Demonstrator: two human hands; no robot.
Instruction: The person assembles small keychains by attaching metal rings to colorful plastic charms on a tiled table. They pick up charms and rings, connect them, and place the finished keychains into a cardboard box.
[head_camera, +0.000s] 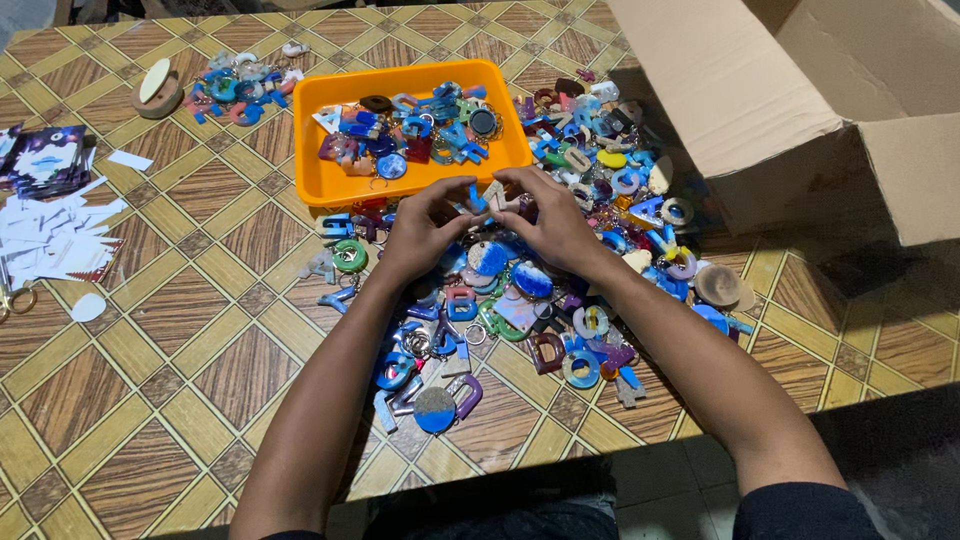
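Left hand (420, 232): we pinch a small blue letter-shaped keychain piece (478, 198) at the fingertips.
Right hand (552, 222): we close our fingers on a pale piece (496, 194) beside it.
Position: both pieces meet between our hands, above the keychain pile (520, 300).
Bearing: the orange tray (318, 170) lies just beyond, nearer our left hand.

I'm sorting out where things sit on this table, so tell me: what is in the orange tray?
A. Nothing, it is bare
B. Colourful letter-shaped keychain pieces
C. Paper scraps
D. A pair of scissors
B: the orange tray holds a heap of colourful letter-shaped keychain pieces, mostly blue, just beyond the left hand and right hand, which meet over the larger pile on the table.
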